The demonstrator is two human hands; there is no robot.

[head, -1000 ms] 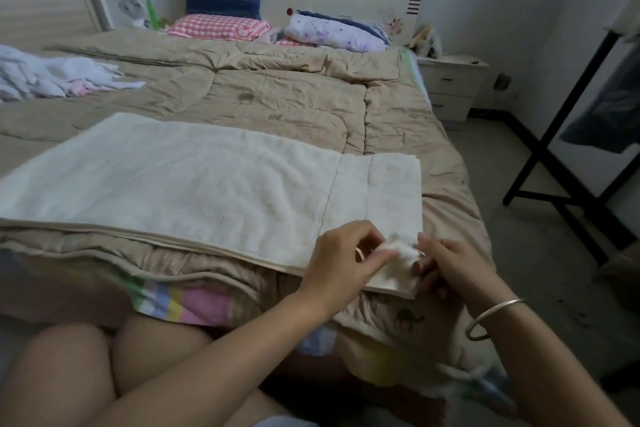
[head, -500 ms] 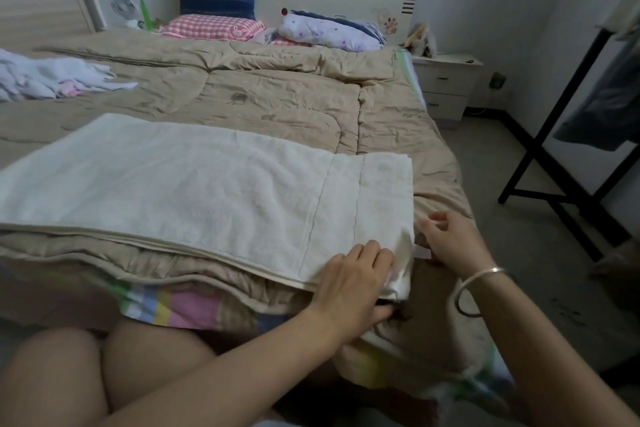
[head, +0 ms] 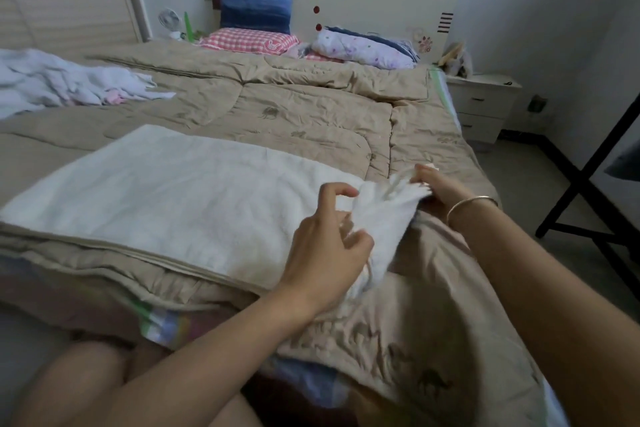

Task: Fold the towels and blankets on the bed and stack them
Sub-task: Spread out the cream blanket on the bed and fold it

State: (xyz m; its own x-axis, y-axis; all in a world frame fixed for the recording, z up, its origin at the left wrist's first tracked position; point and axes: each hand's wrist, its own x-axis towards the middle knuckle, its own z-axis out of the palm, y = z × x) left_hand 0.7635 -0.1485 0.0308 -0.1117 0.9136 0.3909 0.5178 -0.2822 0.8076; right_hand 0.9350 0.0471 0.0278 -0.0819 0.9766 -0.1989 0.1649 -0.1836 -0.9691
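Note:
A long cream towel [head: 180, 204] lies flat across the near part of the bed, on a tan quilt [head: 304, 107]. Its right end is lifted and bunched. My left hand [head: 325, 246] grips the near corner of that end, fingers curled into the cloth. My right hand [head: 433, 189], with a bangle on the wrist, pinches the far corner and holds it above the quilt. A heap of white and pink cloths [head: 69, 83] sits unfolded at the far left of the bed.
Pillows [head: 256, 24] lie against the headboard. A white nightstand [head: 485, 104] stands right of the bed. A black metal frame [head: 588, 184] stands on the floor at the right. My knees [head: 86, 388] show at the bottom edge.
The towel's right end lay flat half a second ago. Both hands have since taken its two corners and raised it off the quilt, moving leftward over the towel.

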